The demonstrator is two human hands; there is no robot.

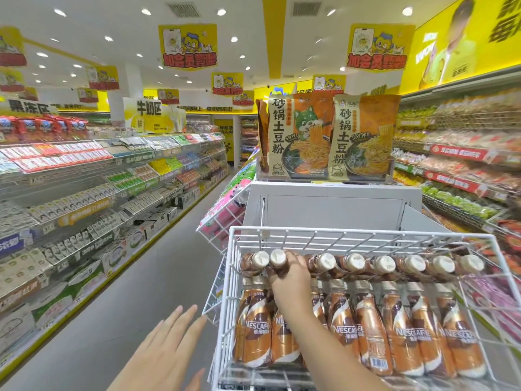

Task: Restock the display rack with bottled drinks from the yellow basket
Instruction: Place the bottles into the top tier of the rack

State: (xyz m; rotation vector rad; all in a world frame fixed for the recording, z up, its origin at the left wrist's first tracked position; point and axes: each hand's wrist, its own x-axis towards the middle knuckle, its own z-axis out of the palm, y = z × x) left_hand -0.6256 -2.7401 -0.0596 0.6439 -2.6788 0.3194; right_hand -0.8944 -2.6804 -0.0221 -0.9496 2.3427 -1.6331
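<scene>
Long stocked shelves fill the view from 8 to 10 o'clock, running away down the aisle. The white wire rack takes up the 4 to 6 o'clock part, nearest the person. Behind it, toward 1 o'clock, a white stand carries two large noodle packets standing upright side by side.

Inside the rack, a lower row of bottles with brown and orange labels stands packed shoulder to shoulder at 5 o'clock. An upper row lies just above it, with the cream caps pointing toward the camera.

The right hand reaches in over the rack's near edge, close to 6 o'clock. Its fingers are curled round one bottle, second from the left end of the upper row.

The left hand hangs at 7 o'clock over the grey floor, holding nothing, with its fingers straight and slightly spread. The fingertips come close to the rack's left corner; whether they touch it cannot be told.
</scene>
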